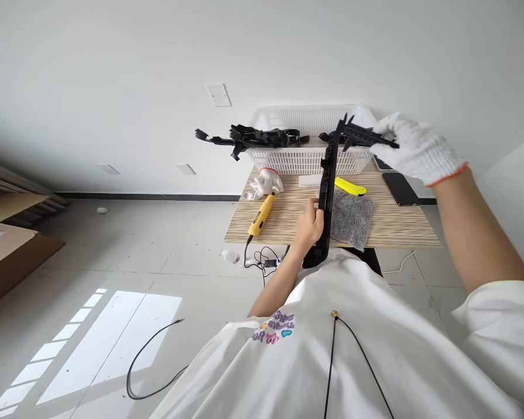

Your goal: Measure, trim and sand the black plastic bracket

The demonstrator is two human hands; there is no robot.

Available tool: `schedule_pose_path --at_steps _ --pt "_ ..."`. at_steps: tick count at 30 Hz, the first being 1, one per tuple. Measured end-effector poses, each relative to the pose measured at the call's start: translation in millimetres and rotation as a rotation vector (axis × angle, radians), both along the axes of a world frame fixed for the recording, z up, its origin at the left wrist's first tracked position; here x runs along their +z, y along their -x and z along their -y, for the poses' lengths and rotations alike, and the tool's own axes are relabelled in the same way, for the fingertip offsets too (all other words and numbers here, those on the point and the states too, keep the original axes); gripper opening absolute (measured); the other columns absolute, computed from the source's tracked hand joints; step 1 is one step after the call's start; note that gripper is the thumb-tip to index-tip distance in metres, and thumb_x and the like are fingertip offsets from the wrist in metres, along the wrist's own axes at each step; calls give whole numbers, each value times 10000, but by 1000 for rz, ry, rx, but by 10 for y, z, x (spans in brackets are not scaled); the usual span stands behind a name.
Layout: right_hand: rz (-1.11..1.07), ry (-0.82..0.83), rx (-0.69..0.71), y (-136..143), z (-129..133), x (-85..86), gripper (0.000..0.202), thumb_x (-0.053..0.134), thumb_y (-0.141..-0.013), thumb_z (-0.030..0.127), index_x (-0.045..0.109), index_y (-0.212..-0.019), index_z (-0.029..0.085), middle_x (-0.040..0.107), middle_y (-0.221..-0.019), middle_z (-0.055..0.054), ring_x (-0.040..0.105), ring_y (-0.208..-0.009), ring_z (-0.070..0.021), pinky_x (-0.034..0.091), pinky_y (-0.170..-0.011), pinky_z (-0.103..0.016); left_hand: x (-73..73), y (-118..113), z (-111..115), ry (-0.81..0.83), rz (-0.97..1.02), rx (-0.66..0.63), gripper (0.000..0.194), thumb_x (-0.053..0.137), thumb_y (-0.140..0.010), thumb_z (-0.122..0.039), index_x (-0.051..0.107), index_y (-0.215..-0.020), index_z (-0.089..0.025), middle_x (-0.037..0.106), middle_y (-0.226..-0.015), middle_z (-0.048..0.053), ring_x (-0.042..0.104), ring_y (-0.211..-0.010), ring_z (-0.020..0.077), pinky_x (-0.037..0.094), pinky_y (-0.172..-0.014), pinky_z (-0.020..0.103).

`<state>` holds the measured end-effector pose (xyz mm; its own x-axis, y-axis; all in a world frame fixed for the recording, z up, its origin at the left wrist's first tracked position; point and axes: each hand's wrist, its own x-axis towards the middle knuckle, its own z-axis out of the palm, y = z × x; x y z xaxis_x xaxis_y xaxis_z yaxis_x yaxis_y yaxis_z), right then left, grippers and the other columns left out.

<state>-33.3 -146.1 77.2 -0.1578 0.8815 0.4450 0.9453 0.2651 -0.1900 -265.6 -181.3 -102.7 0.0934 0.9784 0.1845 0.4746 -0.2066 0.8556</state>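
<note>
My bare left hand grips a long black plastic part near its lower end. The part stands up in front of my body, tilted slightly to the right at its top. My right hand, in a white knit glove with an orange cuff, is closed around a black caliper. The caliper's jaws point left and lie at the upper end of the black part; whether they touch it I cannot tell.
On the striped table are a white basket of black parts, a yellow rotary tool, a white glove, a grey cloth, a yellow-handled cutter and a phone. A cardboard box stands at left.
</note>
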Motion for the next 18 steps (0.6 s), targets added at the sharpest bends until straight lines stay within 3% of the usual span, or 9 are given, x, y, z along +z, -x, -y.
schedule_pose_path --at_steps 2,5,11,18 --pt "93 5 98 116 -185 37 328 656 -951 304 639 -1260 195 689 -1294 -92 635 -1106 -213 466 -1007 -380 -4 4 0 -8 4 5 269 376 -977 -205 532 -1191 -254 628 -717 -5 639 -732 263 401 -737 322" --pt "221 26 83 245 -368 48 332 625 -965 333 648 -1257 175 659 -1355 -109 610 -1144 -236 451 -1012 -438 -17 14 3 -18 33 -1 281 374 -980 -212 532 -1208 -250 610 -703 -7 624 -715 264 398 -730 322" --pt "398 -10 -32 436 -424 87 552 604 -940 633 648 -1234 167 689 -1288 -109 653 -1146 -335 491 -913 -565 -54 24 -16 -26 80 -15 279 383 -993 -202 539 -1221 -235 640 -721 6 650 -740 263 430 -742 326" --pt "456 38 -90 577 -401 74 543 577 -948 540 561 -1217 70 672 -1319 -179 630 -1222 -421 480 -919 -646 -44 10 3 -47 36 40 259 418 -998 -206 553 -1217 -240 607 -716 14 647 -762 284 418 -754 329"
